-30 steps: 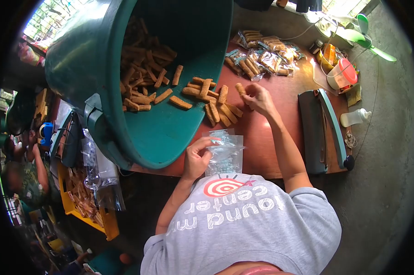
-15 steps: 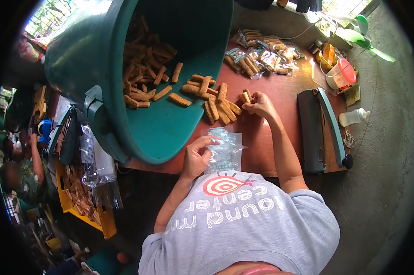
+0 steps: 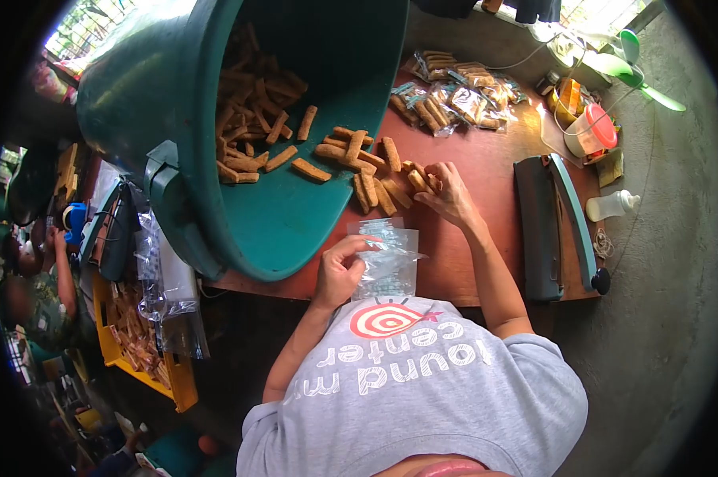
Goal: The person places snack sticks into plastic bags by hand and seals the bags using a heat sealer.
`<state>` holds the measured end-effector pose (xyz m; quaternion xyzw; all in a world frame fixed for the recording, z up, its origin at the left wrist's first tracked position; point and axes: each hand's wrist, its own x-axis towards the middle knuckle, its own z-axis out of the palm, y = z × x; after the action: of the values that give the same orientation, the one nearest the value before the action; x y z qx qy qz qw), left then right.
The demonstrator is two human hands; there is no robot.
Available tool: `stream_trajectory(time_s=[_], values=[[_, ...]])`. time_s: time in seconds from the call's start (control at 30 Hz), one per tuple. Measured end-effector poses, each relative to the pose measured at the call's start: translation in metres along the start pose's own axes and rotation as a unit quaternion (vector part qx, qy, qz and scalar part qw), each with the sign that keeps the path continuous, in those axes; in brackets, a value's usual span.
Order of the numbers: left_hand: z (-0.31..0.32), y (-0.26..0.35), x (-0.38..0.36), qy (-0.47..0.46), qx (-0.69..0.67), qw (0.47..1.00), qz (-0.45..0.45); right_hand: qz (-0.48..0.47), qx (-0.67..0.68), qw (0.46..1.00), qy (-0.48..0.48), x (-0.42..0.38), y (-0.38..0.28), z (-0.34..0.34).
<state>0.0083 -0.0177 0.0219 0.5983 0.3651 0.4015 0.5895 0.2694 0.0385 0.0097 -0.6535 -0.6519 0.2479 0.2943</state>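
Observation:
My left hand [image 3: 340,270] pinches a clear plastic bag [image 3: 397,264] with pale blue print, at the table's near edge against my shirt. Other flat bags seem to lie under it. Right of the loose pile, my right hand [image 3: 452,199] has its fingers closed around a few brown biscuit sticks [image 3: 419,180]. More loose biscuit sticks [image 3: 357,151] lie just left of that hand, on the lip of a big green tub [image 3: 291,246] and the table. The tub rests on its side with a heap of sticks inside.
Filled packets [image 3: 454,95] are piled at the back of the reddish table [image 3: 486,175]. On the right stand a bag sealer [image 3: 543,226], a white bottle [image 3: 611,205] and a pink-lidded tub [image 3: 589,131]. A yellow crate [image 3: 185,385] sits lower left, with another person [image 3: 45,306] beyond.
My right hand has shifted slightly towards the pile and now gathers more biscuit sticks. Some sticks beside it have moved. My left hand stays on the bag.

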Motion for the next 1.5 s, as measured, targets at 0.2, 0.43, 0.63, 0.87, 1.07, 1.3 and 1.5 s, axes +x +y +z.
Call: stream_trajectory(time_s=[0.2, 0.43, 0.63, 0.87, 1.07, 1.3, 1.5], values=[[0.002, -0.001, 0.002, -0.009, -0.011, 1.000, 0.000, -0.005, -0.144, 0.988, 0.049, -0.016, 0.012, 0.009], [0.002, -0.001, 0.001, -0.010, -0.005, 1.000, 0.004, 0.126, 0.211, 0.967, -0.069, -0.015, -0.014, 0.014], [0.002, 0.000, 0.001, -0.005, -0.007, 1.000, 0.009, -0.055, -0.015, 0.998, -0.037, -0.032, -0.014, 0.046], [0.000, 0.002, 0.001, 0.016, -0.006, 1.000, 0.026, -0.032, -0.034, 0.998, 0.035, -0.036, -0.003, 0.022], [-0.002, 0.000, 0.001, -0.012, -0.006, 1.000, -0.006, -0.125, -0.140, 0.977, 0.098, -0.044, 0.013, 0.032], [0.001, 0.002, 0.001, 0.011, -0.003, 1.000, 0.021, -0.127, -0.174, 0.973, 0.083, -0.040, 0.012, 0.030], [-0.001, 0.007, -0.001, -0.006, 0.001, 1.000, 0.030, 0.078, 0.330, 0.934, -0.109, -0.036, -0.049, 0.026]])
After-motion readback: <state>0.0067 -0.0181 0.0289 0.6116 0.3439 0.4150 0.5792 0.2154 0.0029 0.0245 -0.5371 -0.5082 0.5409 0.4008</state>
